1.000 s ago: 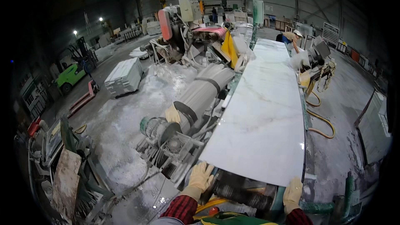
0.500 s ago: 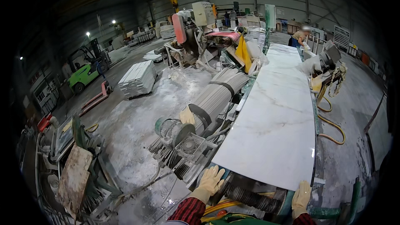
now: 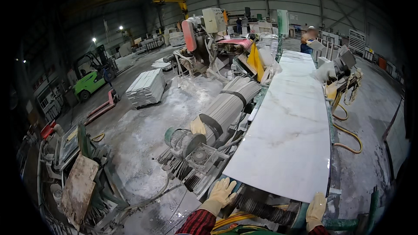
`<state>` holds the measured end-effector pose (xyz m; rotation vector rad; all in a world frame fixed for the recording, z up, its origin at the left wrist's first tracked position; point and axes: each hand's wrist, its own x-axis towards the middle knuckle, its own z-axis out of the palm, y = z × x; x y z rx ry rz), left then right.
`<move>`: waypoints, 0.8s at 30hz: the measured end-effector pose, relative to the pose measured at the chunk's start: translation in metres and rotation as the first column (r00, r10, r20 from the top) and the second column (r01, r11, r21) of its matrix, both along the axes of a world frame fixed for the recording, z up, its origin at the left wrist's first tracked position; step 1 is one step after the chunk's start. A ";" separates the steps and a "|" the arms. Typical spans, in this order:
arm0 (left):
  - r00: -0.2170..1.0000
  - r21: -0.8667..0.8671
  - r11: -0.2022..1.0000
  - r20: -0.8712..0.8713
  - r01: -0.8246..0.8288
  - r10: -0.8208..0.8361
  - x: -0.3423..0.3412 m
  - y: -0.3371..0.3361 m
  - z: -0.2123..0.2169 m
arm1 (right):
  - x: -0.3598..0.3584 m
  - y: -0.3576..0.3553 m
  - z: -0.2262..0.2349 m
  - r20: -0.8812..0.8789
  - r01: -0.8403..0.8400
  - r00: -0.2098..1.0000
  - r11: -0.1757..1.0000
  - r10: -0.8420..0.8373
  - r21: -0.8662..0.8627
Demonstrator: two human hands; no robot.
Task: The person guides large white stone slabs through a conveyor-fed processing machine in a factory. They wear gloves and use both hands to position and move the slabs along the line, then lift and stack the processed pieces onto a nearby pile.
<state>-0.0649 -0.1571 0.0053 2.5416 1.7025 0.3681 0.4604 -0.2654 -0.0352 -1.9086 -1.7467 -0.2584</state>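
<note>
A long white marble slab (image 3: 285,135) with faint veins lies lengthwise in front of me on a roller conveyor frame. My left hand (image 3: 221,196), in a cream work glove, has its fingers spread at the slab's near left corner, on the blue-green frame edge. At the near right corner my right hand (image 3: 316,212), gloved alike, has its fingers stretched forward against the slab's edge. Neither glove is wrapped round anything that shows. Between the hands, below the slab's near edge, is a dark ribbed roller (image 3: 265,206).
Left of the slab stand a motor (image 3: 185,141) and a bundle of long grey strips (image 3: 233,100). Stacked slabs (image 3: 146,88), a green forklift (image 3: 89,82) and a red pallet jack (image 3: 102,106) are farther left. A co-worker (image 3: 307,41) stands beyond the slab. Yellow hoses (image 3: 350,141) lie right.
The co-worker at the far end has straightened up and shifted left. The whole view has dropped slightly in the picture. My hands stay at the slab's near corners.
</note>
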 end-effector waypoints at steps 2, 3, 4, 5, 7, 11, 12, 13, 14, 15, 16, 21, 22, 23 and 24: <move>1.000 -0.016 1.000 0.005 -0.004 0.004 0.005 -0.004 0.003 | 0.003 -0.007 0.000 0.015 -0.018 1.000 0.999 0.017 0.031; 1.000 -0.022 1.000 -0.003 -0.009 0.009 0.004 0.000 0.007 | 0.002 -0.005 -0.001 0.010 -0.018 1.000 0.999 0.017 0.027; 1.000 -0.039 0.999 -0.004 -0.010 0.010 0.007 -0.002 0.009 | -0.001 -0.005 0.006 0.011 -0.014 1.000 1.000 0.014 0.012; 1.000 -0.008 1.000 0.000 0.011 -0.011 0.006 -0.002 0.009 | -0.001 -0.008 0.010 0.014 -0.010 1.000 1.000 0.010 -0.006; 1.000 -0.004 1.000 0.007 0.016 -0.016 0.001 -0.003 0.004 | -0.003 -0.004 0.008 -0.021 -0.035 0.999 0.999 0.036 0.033; 1.000 -0.065 0.998 -0.009 0.018 -0.018 0.011 -0.005 0.012 | -0.005 -0.012 0.011 0.006 0.028 1.000 0.999 -0.029 0.040; 1.000 -0.140 0.990 -0.013 0.025 -0.027 0.014 0.000 0.023 | -0.004 -0.014 0.011 0.002 0.065 0.998 0.998 -0.065 0.015; 1.000 0.033 0.999 0.005 -0.003 0.003 0.000 -0.007 -0.003 | -0.006 -0.007 0.011 -0.014 0.014 1.000 1.000 -0.014 0.016; 1.000 -0.028 1.000 0.027 0.002 -0.001 -0.002 -0.007 -0.004 | -0.008 -0.007 0.008 -0.005 0.016 1.000 0.999 -0.016 0.030; 1.000 -0.018 1.000 0.018 0.004 -0.004 -0.002 -0.006 -0.005 | -0.008 -0.008 0.006 0.008 0.020 1.000 0.999 -0.020 0.039; 1.000 -0.015 1.000 0.012 0.003 -0.003 -0.002 -0.008 -0.006 | -0.007 -0.010 0.007 0.024 0.019 1.000 0.999 -0.020 0.042; 0.998 0.034 0.999 0.067 0.003 -0.006 0.001 -0.010 -0.007 | -0.002 -0.013 0.002 -0.011 -0.009 1.000 0.999 0.009 0.036; 0.997 0.041 0.999 0.070 0.005 -0.008 0.001 -0.009 -0.005 | -0.004 -0.013 0.011 -0.024 -0.013 1.000 1.000 0.013 0.018; 0.997 0.021 1.000 0.081 0.012 -0.013 0.001 -0.009 -0.002 | -0.006 -0.014 0.015 -0.036 -0.015 0.999 1.000 0.015 -0.001; 0.997 0.019 1.000 0.083 0.008 -0.010 0.001 -0.011 -0.001 | -0.006 -0.014 0.012 -0.008 -0.020 1.000 1.000 0.020 0.003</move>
